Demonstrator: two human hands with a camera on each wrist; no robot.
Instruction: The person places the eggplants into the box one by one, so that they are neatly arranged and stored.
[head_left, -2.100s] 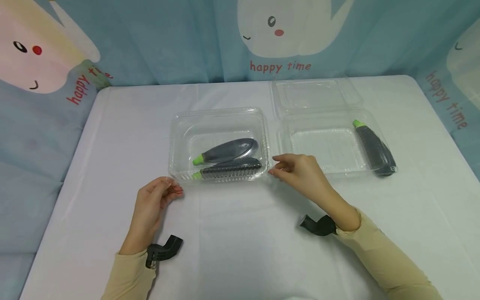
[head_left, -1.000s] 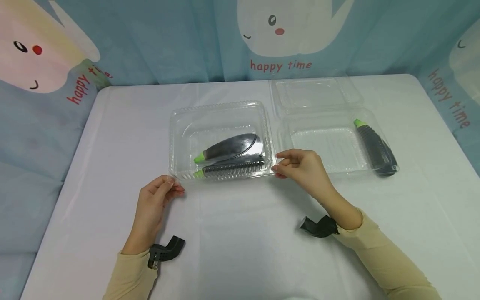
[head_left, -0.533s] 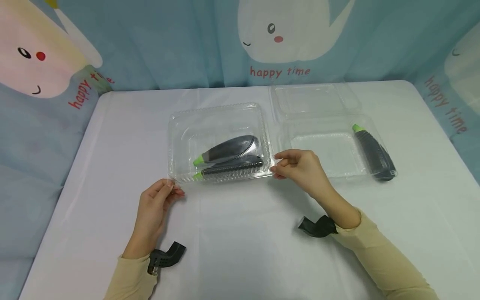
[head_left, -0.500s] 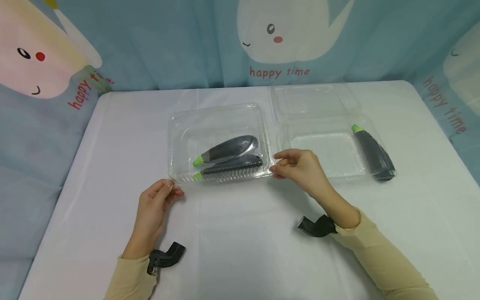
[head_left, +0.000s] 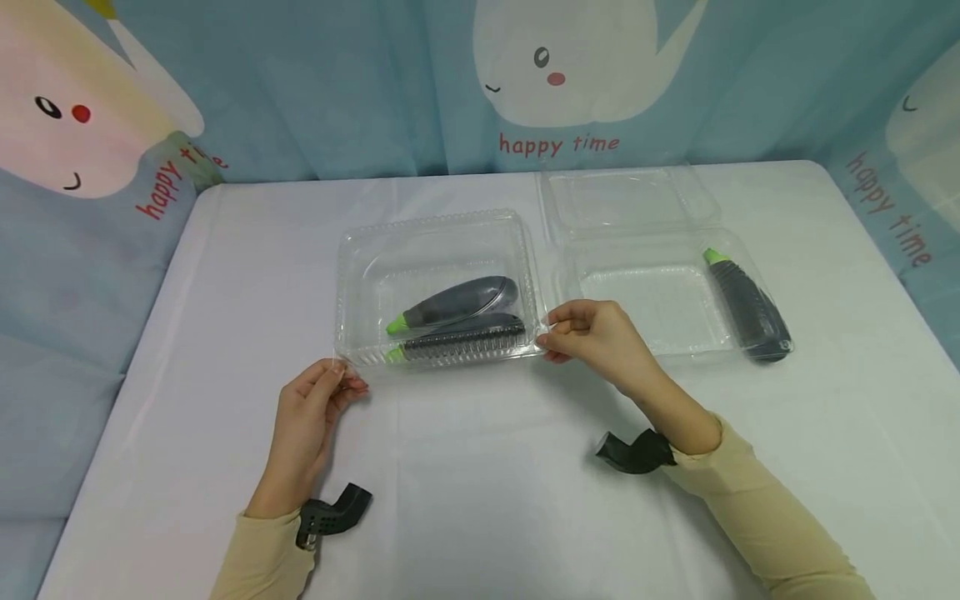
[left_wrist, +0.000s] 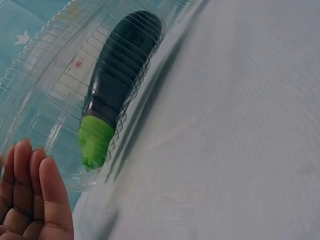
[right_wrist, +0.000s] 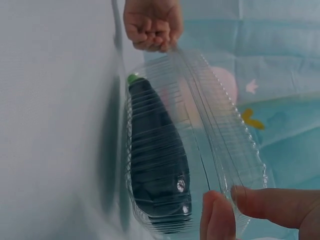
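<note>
A clear plastic clamshell box [head_left: 420, 250], its lid down, holds two dark eggplants with green stem ends. One eggplant [head_left: 461, 302] lies behind the other eggplant [head_left: 480, 335], seen through the plastic. My left hand [head_left: 303, 417] pinches the box's front left corner between thumb and fingers. At the front right corner, my right hand [head_left: 600, 343] pinches the rim; the right wrist view shows its thumb and a finger [right_wrist: 218, 217] on the edge. In the left wrist view several left fingers [left_wrist: 55, 200] sit beside the box, with the thumb hidden.
Right of the box stands a second clear clamshell [head_left: 645, 333] with its lid [head_left: 626, 200] folded back. A dark eggplant [head_left: 750, 308] leans at its right end. Both stand on a white-covered table [head_left: 480, 500], backed by a blue printed curtain [head_left: 360, 92].
The box's right end rose slightly with my right hand, then came down a little. My left hand has kept its corner nearly still. The head view has tilted slightly.
</note>
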